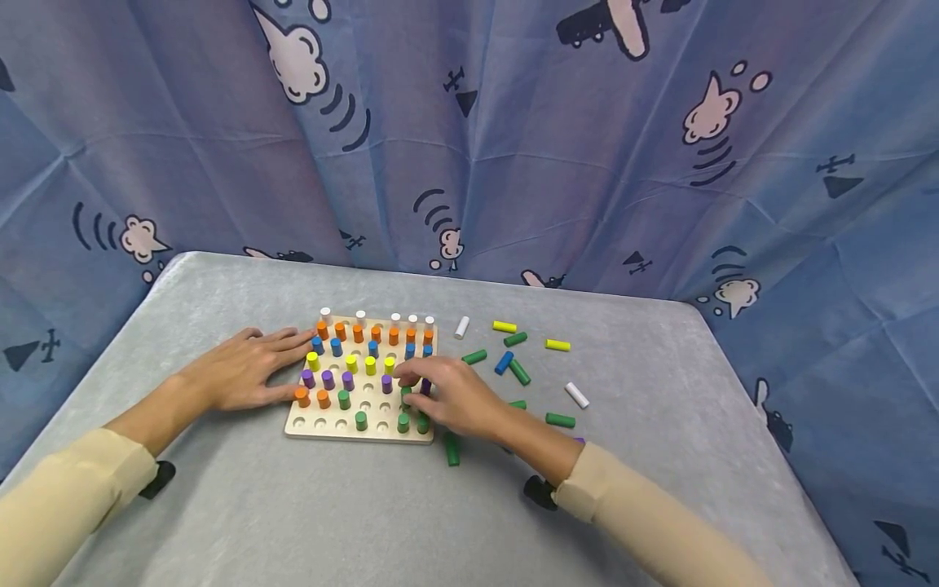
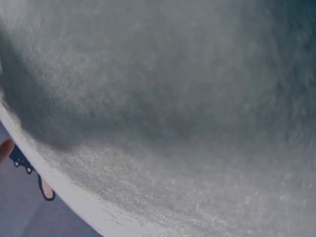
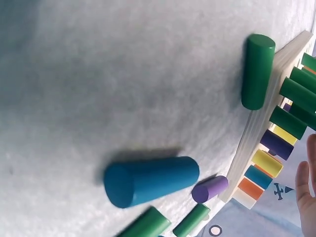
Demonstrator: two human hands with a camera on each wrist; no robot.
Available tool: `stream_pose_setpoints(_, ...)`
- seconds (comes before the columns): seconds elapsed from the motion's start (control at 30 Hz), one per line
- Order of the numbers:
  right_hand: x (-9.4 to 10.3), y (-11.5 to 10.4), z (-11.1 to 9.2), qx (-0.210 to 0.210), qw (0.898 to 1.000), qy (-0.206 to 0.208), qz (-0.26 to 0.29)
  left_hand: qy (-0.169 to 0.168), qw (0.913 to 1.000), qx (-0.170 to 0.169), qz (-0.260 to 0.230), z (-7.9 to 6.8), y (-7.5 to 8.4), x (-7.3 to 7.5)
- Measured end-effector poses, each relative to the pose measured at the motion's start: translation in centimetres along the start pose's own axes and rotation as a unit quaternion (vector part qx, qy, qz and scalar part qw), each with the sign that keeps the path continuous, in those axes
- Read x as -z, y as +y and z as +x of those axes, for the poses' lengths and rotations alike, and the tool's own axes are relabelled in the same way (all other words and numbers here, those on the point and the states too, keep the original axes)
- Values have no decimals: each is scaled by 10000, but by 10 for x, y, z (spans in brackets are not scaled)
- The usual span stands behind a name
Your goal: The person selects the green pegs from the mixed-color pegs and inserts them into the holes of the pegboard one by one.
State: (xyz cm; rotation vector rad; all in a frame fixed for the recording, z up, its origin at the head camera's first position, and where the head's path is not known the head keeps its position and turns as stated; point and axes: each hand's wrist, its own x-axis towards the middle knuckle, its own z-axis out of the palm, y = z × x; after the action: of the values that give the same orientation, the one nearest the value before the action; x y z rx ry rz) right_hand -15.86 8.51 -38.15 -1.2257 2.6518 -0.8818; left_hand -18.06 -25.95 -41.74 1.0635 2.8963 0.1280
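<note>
Two hands are at a wooden pegboard (image 1: 332, 434) lying on the grey tabletop (image 1: 352, 522). The left hand (image 1: 245, 368) has its fingers spread and released, index and thumb reaching the board's left edge. Over the right side, the right hand (image 1: 456, 395) bends a finger and thumb about a green peg (image 1: 406, 392) standing in the board; whether they pinch it, I cannot tell. White, orange, blue, yellow and purple pegs stand in rows behind the nearer green ones. Loose pegs lie scattered to the right, among them a blue peg (image 3: 150, 181) and a purple peg (image 3: 211, 188).
</note>
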Motion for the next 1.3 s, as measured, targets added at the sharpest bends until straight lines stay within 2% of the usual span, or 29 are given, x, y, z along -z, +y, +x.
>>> stream_pose_setpoints(0.33, -7, 3, 0, 9, 9999, 25, -136, 192, 9997, -83, 99, 1, -1, -2)
stream_pose_setpoints(0.77, -8, 6, 0, -46, 10000, -15, -3, 35, 10000, 21, 55, 1, -3, -5)
stream_pose_setpoints(1.03, 16, 18, -15, -362, 9992, 185, -4, 58, 9999, 38, 85, 2, -2, -5)
stream_pose_setpoints(1.3, 44, 54, -55, -955, 9942, 483, -145, 40, 10000, 24, 57, 2, -2, -4)
